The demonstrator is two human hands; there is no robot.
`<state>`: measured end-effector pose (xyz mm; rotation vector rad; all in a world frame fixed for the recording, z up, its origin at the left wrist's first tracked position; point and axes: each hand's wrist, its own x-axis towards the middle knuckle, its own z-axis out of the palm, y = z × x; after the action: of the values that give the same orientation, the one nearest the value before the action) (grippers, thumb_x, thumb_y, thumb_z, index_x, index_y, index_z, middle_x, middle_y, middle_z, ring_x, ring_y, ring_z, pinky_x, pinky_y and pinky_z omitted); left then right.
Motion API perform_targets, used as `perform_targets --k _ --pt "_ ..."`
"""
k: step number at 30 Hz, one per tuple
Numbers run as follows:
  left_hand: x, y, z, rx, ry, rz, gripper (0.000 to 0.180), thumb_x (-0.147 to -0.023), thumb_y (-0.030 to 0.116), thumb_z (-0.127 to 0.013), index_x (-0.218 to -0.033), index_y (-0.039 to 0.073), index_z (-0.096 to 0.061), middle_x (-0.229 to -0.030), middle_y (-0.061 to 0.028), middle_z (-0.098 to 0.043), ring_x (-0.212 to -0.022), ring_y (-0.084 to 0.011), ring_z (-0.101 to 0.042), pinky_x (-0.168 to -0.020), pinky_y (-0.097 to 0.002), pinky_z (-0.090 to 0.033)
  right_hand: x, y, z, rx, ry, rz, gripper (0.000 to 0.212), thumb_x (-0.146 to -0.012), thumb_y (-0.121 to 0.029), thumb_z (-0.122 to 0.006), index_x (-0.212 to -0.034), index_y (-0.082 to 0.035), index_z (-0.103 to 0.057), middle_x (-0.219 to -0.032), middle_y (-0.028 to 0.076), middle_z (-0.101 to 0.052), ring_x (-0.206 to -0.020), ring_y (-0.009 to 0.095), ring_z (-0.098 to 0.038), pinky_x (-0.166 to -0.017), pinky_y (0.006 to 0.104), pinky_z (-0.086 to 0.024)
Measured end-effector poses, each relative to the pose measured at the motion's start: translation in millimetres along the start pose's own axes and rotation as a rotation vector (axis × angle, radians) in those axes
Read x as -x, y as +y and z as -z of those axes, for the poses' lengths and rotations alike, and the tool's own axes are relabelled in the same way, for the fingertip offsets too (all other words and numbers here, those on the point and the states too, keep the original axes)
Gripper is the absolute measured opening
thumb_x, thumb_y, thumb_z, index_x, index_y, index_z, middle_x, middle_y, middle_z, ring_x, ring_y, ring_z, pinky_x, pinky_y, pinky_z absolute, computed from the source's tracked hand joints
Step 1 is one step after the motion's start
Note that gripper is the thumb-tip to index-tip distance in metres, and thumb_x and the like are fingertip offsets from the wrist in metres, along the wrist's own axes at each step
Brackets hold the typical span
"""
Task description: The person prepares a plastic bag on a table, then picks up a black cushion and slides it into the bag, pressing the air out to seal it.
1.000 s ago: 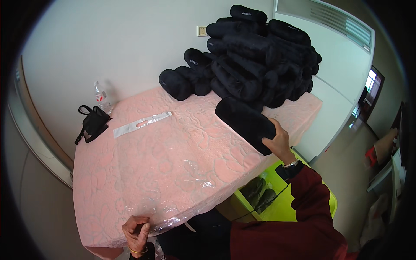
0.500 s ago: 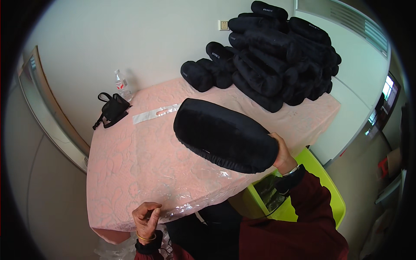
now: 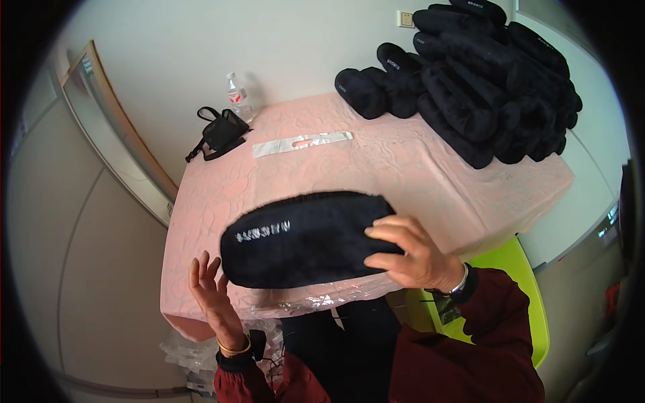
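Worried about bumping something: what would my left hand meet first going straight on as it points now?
Probably the pink tablecloth, though depth is unclear and your left hand might pass above it; the black cushion sits to the right.

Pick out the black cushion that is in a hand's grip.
It's the black cushion over the front of the pink-covered table, its right end gripped by the right hand. Those in the pile at the back right are untouched.

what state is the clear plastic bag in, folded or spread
Spread out: its white handle strip lies flat on the pink patterned tablecloth, and clear film glints nearer the front edge. Whether open, cannot tell.
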<state>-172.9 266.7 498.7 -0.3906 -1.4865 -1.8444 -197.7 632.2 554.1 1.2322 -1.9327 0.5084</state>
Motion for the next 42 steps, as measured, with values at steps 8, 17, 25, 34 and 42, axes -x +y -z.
perform_targets --k 8,17,25,34,42 --pt "-4 19 10 -0.528 -0.566 0.196 0.068 -0.091 0.052 -0.064 -0.134 0.0 -0.056 -0.14 -0.0161 -0.052 -0.123 -0.0286 -0.056 -0.102 -0.0437 -0.045 -11 -14 0 -0.187 -0.182 -0.234 0.055 -0.07 -0.025 -0.08 -0.119 -0.007 -0.063 -0.129 0.019 -0.057 -0.116 0.037 -0.057 -0.098 0.0468 -0.046" --pt "-14 28 -11 -0.846 -0.595 -0.122 0.056 -0.079 0.028 -0.084 -0.122 0.0 -0.063 -0.139 -0.0204 -0.049 -0.124 -0.0355 -0.051 -0.102 -0.0448 -0.043 -29 -25 -45 0.08 -0.28 -0.357 0.079 -0.071 -0.034 -0.085 -0.136 -0.003 -0.051 -0.119 0.02 -0.059 -0.108 0.037 -0.058 -0.094 0.0487 -0.046" --pt "-16 33 -17 -0.863 -0.389 -0.179 0.061 -0.079 0.035 -0.084 -0.125 0.001 -0.062 -0.142 -0.0224 -0.047 -0.131 -0.0375 -0.047 -0.108 -0.0479 -0.04 -28 -9 -39 -0.078 -0.077 -0.258 0.074 -0.066 -0.024 -0.086 -0.128 0.0 -0.052 -0.111 0.014 -0.061 -0.096 0.032 -0.059 -0.084 0.0422 -0.048" --pt "-44 62 -38 -1.023 -0.541 -0.339 0.073 -0.074 0.048 -0.084 -0.124 0.001 -0.061 -0.135 -0.0214 -0.051 -0.122 -0.037 -0.05 -0.101 -0.051 -0.041 -30 7 -23 -0.092 -0.388 -0.091 0.066 -0.065 -0.018 -0.085 -0.122 -0.001 -0.056 -0.12 0.014 -0.056 -0.107 0.032 -0.055 -0.091 0.0434 -0.045" --pt "-40 61 -47 -1.191 -0.829 -0.273 0.08 -0.068 0.059 -0.081 -0.121 0.002 -0.061 -0.122 -0.0191 -0.056 -0.106 -0.0358 -0.055 -0.09 -0.0466 -0.043 -61 19 -22 -0.181 -0.27 -0.097 0.077 -0.076 -0.041 -0.082 -0.132 0.001 -0.05 -0.13 0.02 -0.05 -0.118 0.037 -0.051 -0.102 0.0484 -0.04"
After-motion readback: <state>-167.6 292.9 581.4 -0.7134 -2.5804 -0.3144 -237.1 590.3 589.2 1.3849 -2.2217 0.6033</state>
